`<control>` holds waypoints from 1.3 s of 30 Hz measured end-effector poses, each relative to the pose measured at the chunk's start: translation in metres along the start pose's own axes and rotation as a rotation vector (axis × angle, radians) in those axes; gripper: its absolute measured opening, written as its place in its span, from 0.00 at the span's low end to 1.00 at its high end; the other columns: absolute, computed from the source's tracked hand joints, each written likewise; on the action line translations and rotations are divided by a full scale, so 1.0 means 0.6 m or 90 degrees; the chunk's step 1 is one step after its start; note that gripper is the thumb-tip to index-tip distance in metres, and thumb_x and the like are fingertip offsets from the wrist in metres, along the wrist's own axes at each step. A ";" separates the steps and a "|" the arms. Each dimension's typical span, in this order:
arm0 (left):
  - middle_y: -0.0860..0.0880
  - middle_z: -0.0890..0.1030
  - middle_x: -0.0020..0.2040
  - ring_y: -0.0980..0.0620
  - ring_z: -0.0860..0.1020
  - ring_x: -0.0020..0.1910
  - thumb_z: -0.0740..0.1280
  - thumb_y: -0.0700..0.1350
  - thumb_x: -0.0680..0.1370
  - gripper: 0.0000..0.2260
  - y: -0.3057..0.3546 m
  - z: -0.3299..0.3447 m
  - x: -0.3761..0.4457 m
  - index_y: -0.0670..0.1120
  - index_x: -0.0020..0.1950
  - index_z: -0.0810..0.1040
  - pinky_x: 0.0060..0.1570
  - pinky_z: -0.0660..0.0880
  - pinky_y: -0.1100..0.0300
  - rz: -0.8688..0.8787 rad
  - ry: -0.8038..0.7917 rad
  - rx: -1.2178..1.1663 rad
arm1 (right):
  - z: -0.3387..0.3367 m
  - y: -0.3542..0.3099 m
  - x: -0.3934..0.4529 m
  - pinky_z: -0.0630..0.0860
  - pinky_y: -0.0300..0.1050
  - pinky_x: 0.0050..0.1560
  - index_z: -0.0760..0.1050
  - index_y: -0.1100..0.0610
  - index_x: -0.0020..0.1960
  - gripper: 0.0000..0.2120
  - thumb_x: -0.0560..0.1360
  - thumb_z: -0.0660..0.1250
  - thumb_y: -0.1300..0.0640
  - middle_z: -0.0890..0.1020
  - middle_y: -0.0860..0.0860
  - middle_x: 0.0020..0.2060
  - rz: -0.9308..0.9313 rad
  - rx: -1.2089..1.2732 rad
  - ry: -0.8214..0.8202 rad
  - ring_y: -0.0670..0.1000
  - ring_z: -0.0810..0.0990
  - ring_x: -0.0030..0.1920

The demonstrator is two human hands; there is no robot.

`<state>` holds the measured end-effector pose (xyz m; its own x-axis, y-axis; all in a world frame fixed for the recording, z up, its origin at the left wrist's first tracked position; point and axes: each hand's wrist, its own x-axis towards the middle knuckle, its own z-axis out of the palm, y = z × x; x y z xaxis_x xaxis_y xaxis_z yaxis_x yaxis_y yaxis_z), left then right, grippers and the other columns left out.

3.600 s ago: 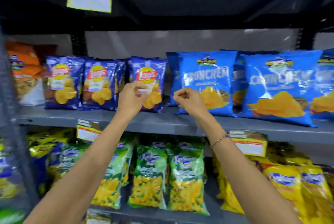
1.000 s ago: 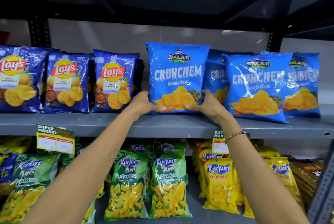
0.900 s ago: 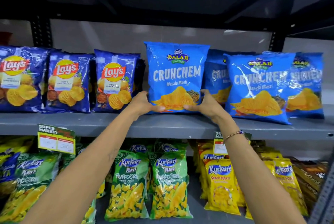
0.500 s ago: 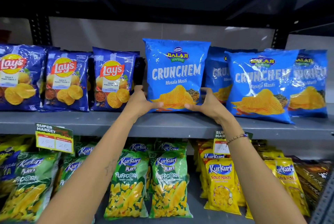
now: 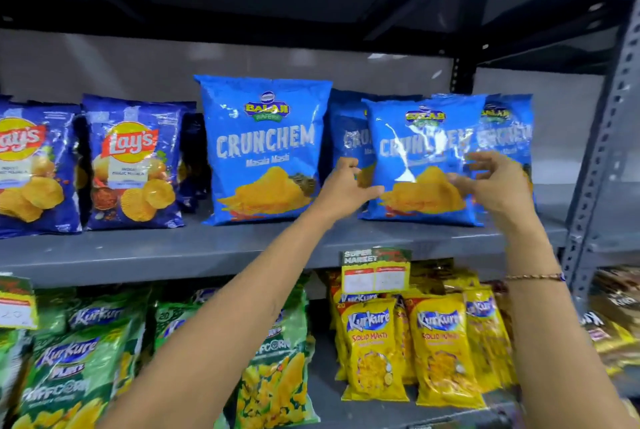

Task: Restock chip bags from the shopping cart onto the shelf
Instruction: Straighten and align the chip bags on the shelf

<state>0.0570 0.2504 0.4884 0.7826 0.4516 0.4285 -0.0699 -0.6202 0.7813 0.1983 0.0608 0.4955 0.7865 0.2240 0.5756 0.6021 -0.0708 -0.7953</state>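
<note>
A light-blue Crunchem bag (image 5: 263,151) stands upright on the grey middle shelf (image 5: 173,248), with no hand on it. To its right stands a second Crunchem bag (image 5: 422,158), with more of the same behind it. My left hand (image 5: 346,189) is at this bag's left edge, thumb across its lower front corner and fingers curled at the side. My right hand (image 5: 495,186) is blurred in front of the bag's right side, fingers spread. The shopping cart is out of view.
Dark-blue Lay's bags (image 5: 131,165) line the shelf's left part. Below hang green Kurkure Puffcorn bags (image 5: 76,359) and yellow Kurkure Solid Masti bags (image 5: 374,345), with a price tag (image 5: 375,271) on the shelf edge. A perforated metal upright (image 5: 602,151) bounds the right side.
Both hands let go of the left Crunchem bag, which now stands alone, and moved right to the neighbouring Crunchem bag. The view has shifted right as well.
</note>
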 end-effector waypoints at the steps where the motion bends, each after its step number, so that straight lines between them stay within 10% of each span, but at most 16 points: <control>1: 0.44 0.68 0.71 0.46 0.73 0.66 0.74 0.50 0.71 0.39 0.002 0.014 0.013 0.41 0.73 0.56 0.65 0.71 0.47 -0.027 -0.037 0.011 | -0.012 0.015 0.008 0.75 0.42 0.42 0.72 0.61 0.63 0.27 0.67 0.77 0.59 0.77 0.60 0.58 0.029 -0.018 -0.016 0.52 0.76 0.45; 7: 0.46 0.75 0.66 0.52 0.75 0.58 0.74 0.47 0.71 0.30 -0.003 0.060 0.034 0.48 0.68 0.64 0.61 0.72 0.57 -0.050 -0.155 -0.028 | -0.029 0.074 0.018 0.70 0.47 0.55 0.67 0.58 0.67 0.38 0.63 0.78 0.47 0.74 0.55 0.58 0.142 -0.106 -0.196 0.53 0.74 0.58; 11: 0.48 0.72 0.68 0.50 0.72 0.64 0.74 0.52 0.71 0.41 -0.017 0.058 0.036 0.42 0.74 0.52 0.60 0.69 0.58 -0.047 -0.092 0.042 | -0.024 0.078 0.016 0.70 0.47 0.52 0.68 0.57 0.67 0.39 0.62 0.77 0.44 0.75 0.55 0.61 0.114 -0.108 -0.211 0.52 0.73 0.56; 15: 0.48 0.74 0.67 0.48 0.73 0.65 0.77 0.51 0.67 0.38 -0.027 0.045 0.029 0.44 0.71 0.62 0.66 0.71 0.51 -0.031 -0.022 0.069 | 0.000 0.072 0.016 0.72 0.49 0.59 0.61 0.60 0.73 0.46 0.62 0.78 0.47 0.74 0.55 0.63 0.079 -0.090 -0.207 0.53 0.73 0.59; 28: 0.44 0.76 0.64 0.45 0.75 0.61 0.78 0.54 0.64 0.35 -0.029 0.040 0.015 0.43 0.64 0.70 0.57 0.75 0.50 -0.067 0.120 0.136 | 0.051 0.066 0.044 0.70 0.47 0.57 0.73 0.54 0.52 0.20 0.65 0.78 0.55 0.79 0.51 0.51 0.040 -0.027 -0.288 0.53 0.75 0.58; 39: 0.44 0.74 0.66 0.45 0.73 0.64 0.80 0.52 0.62 0.37 -0.039 0.043 0.011 0.43 0.66 0.68 0.63 0.72 0.48 -0.066 0.113 0.172 | 0.053 0.085 0.038 0.70 0.47 0.59 0.72 0.58 0.62 0.26 0.68 0.75 0.53 0.76 0.50 0.55 0.023 -0.010 -0.301 0.50 0.72 0.58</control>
<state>0.0799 0.2513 0.4611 0.6551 0.6108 0.4448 0.1888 -0.7023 0.6864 0.2428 0.0932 0.4620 0.6601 0.6389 0.3950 0.5807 -0.1005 -0.8079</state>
